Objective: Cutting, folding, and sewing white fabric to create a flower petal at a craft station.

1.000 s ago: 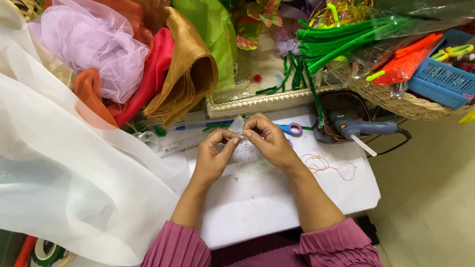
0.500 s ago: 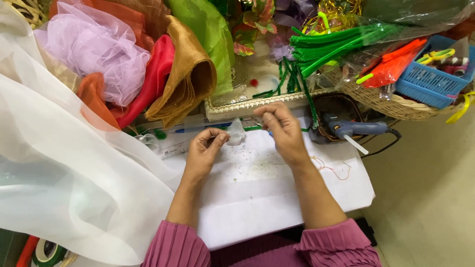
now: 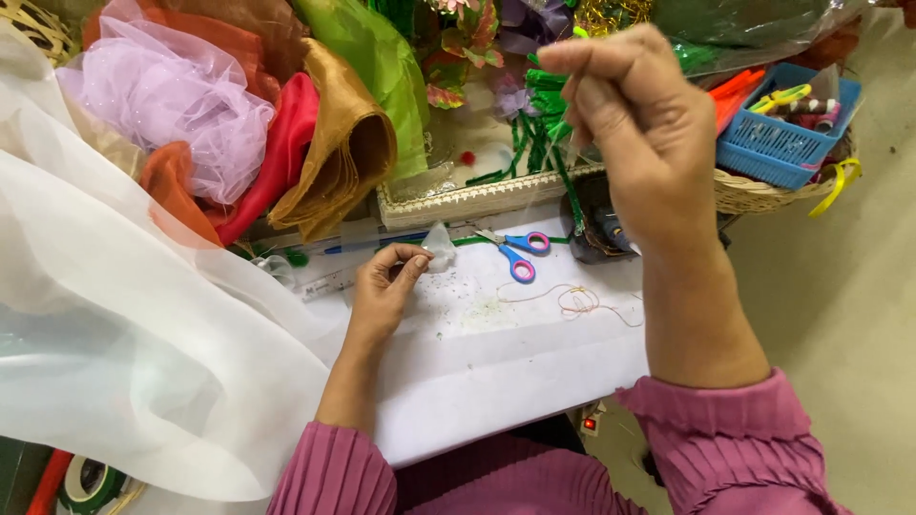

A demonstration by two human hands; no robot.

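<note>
Right hand (image 3: 639, 124) now raised, thread taut

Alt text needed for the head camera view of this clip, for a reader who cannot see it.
A person's left hand pinches a small clear piece on a white board, while the right hand is raised with fingertips pinched. Small scissors and loose thread lie between them, with colourful fabrics behind.

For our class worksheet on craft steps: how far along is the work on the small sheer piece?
Done: nothing finished shows. In hand: left hand pinches the small sheer piece on the white board; right hand is raised, fingers pinched. Left: scissors and thread lie unused.
</note>
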